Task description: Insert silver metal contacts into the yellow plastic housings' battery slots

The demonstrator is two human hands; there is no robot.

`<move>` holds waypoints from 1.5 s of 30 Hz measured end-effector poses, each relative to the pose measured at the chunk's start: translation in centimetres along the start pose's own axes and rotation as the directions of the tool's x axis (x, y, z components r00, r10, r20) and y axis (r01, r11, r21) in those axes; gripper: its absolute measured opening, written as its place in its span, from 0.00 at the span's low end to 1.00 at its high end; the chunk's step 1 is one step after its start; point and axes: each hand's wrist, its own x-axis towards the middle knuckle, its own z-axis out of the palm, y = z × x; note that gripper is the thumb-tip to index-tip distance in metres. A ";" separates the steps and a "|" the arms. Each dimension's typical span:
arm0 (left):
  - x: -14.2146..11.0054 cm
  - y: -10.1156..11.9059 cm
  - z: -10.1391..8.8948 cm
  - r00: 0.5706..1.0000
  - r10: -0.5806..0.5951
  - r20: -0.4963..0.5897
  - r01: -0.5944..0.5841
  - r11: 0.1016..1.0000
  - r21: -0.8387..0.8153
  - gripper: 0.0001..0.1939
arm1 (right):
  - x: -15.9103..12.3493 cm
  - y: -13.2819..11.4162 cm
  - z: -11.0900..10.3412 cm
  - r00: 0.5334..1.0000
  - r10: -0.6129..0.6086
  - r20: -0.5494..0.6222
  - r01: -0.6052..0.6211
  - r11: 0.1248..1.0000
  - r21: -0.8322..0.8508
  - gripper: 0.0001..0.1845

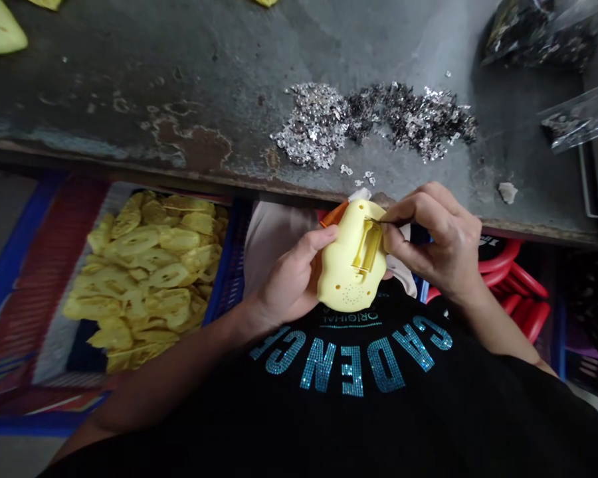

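The fingertips of the right hand [433, 242] pinch tightly on a thin dark sliver [376, 221] at the top edge of a yellow plastic casing [349, 285]. The curled left hand [289, 279] grips the casing above the person's lap. A slack grip could drop it, or the sliver, away from the heap of metal bits [373, 123] on the bench [129, 79].

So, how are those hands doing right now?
Left hand gripping yellow plastic casing. Right hand, fingers pinching a thin dark sliver at its slot. Silver metal flakes heaped on the grey bench, beyond the hands.
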 end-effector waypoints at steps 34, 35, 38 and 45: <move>0.3 -0.4 0.5 0.998 0.055 -0.009 -0.055 0.996 -0.069 0.38 | -2.6 1.1 0.8 0.979 -0.169 -0.116 0.147 0.973 -0.181 0.11; 0.2 -0.4 0.6 0.998 0.057 -0.004 -0.057 0.996 -0.062 0.38 | -2.6 1.0 0.8 0.979 -0.157 -0.127 0.135 0.977 -0.165 0.12; 0.1 -0.3 0.8 0.999 0.051 0.005 -0.051 0.997 -0.049 0.39 | -2.4 0.8 0.7 0.983 -0.102 -0.151 0.085 0.989 -0.118 0.13; -0.1 -0.2 0.5 0.998 0.061 -0.028 -0.061 0.998 -0.017 0.38 | -2.7 1.4 0.5 0.971 -0.221 -0.091 0.189 0.944 -0.271 0.12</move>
